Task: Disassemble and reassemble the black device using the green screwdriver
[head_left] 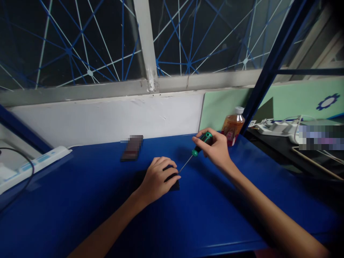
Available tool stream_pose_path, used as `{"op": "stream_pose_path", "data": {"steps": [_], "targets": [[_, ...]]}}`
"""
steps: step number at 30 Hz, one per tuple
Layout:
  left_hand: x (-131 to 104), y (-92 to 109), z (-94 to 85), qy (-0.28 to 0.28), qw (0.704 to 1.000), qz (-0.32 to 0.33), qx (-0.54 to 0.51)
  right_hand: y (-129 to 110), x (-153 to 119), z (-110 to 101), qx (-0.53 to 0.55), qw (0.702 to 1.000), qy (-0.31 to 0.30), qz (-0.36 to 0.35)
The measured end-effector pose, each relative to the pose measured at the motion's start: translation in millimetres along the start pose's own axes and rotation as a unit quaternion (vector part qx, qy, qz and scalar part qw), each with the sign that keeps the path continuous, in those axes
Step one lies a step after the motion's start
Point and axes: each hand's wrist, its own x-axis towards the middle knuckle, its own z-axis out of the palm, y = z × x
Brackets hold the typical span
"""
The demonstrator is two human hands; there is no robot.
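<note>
A small black object [175,185] lies on the blue table [209,218], mostly covered by my left hand [160,177], whose fingers curl over and grip it. In my right hand [215,145] is a screwdriver [199,146] with a green and black handle, held tilted. Its thin metal shaft slants down to the left, and the tip is at the right edge of the black object, close to my left fingertips. Whether the tip touches the object is too small to tell.
A dark phone [132,147] lies behind my left hand. A bottle of reddish drink [233,126] stands behind my right hand. At the left edge is a white power strip [40,165]; more plugs and cables [279,127] lie at the right. Blue frame posts flank the table.
</note>
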Motion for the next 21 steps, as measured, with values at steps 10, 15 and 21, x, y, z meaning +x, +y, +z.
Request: {"op": "stream_pose_path", "data": {"steps": [10, 15, 21], "targets": [[0.6, -1.2, 0.4, 0.006, 1.0, 0.003, -0.005, -2.4, -2.7, 1.8, -0.017, 1.0, -0.003, -0.009], [2.2, -0.8, -1.7, 0.007, 1.0, -0.007, -0.016, -6.4, -4.5, 1.9, -0.017, 1.0, 0.008, -0.019], [2.1, -1.6, -1.1, 0.012, 0.999, -0.025, -0.03, -11.5, -8.3, 2.9, -0.007, 0.999, 0.023, -0.029]]}}
